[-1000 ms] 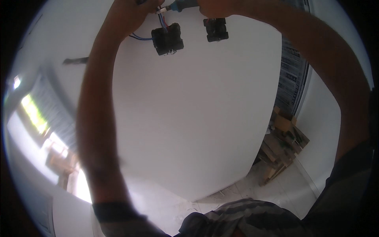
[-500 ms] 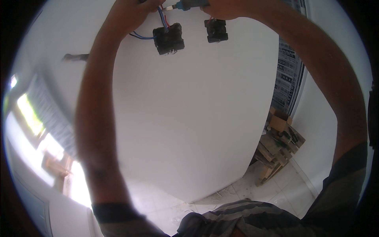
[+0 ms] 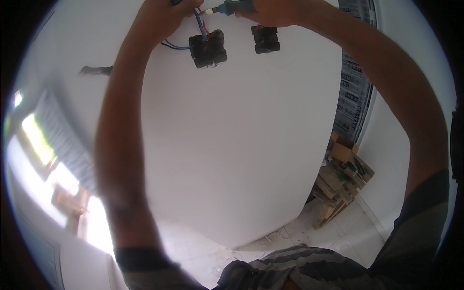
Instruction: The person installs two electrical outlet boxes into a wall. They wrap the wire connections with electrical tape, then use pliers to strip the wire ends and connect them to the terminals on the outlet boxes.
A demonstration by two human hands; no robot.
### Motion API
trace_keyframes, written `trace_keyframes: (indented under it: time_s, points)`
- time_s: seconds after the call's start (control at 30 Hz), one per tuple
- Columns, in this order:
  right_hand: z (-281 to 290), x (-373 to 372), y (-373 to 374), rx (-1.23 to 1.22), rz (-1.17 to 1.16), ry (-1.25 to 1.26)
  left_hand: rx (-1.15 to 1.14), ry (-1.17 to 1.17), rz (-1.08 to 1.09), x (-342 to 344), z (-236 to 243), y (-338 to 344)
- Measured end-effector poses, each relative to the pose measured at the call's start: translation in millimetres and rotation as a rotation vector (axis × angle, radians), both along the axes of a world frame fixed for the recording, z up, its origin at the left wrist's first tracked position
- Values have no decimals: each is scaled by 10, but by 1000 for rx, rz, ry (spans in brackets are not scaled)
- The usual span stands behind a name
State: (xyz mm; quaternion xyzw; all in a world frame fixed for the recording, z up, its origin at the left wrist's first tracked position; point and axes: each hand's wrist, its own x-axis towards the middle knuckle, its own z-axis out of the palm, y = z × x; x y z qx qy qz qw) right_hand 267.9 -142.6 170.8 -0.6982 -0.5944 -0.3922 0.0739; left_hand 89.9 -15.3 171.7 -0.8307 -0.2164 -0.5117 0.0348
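Observation:
My left hand (image 3: 166, 19) is closed at the top of the view, gripping blue and red wires (image 3: 199, 21) and a small dark item that is partly hidden. My right hand (image 3: 273, 13) is closed on a teal-and-dark handled tool (image 3: 231, 7), whose flat metal end meets the wires beside my left fingers. The wires come out of a dark square wall box (image 3: 208, 50) just below, with more blue and black wires looping out at its left. A second, narrower dark box (image 3: 266, 41) sits under my right hand in the white wall (image 3: 237, 135).
A cardboard box (image 3: 342, 150) and wooden pallet pieces (image 3: 333, 188) lie at the lower right, below a printed sheet covering (image 3: 353, 87). A dark bar (image 3: 96, 70) is at the left of the wall. A bright opening (image 3: 38, 140) shows at the far left; floor tiles (image 3: 343, 241) lie below.
My right hand and the tool have moved slightly down and left. The boxes appear a little lower in the view. Both hands keep their holds.

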Motion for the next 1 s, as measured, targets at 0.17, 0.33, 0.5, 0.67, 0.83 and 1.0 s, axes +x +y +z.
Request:
trace_keyframes:
  time_s: [0.17,0.33,0.5,0.67,0.83,1.0]
  points:
    - [43,-232,-193,-145,-82,-158,-19,20,-21,-12,-20,-47]
    - [29,-288,-267,-157,-12,-31,8,3,-30,-13,10,71]
    - [-9,-183,-148,-153,17,88,33,-28,-85,-17,-79,-39]
    - [-90,-283,-89,-80,-109,-38,-40,-37,-51,-10,-41,-81]
    - [-51,-296,-134,-76,-22,-8,-7,-30,-111,-38,-28,-27]
    - [-46,-363,7,-87,-112,5,-37,-72,-114,5,-10,79]
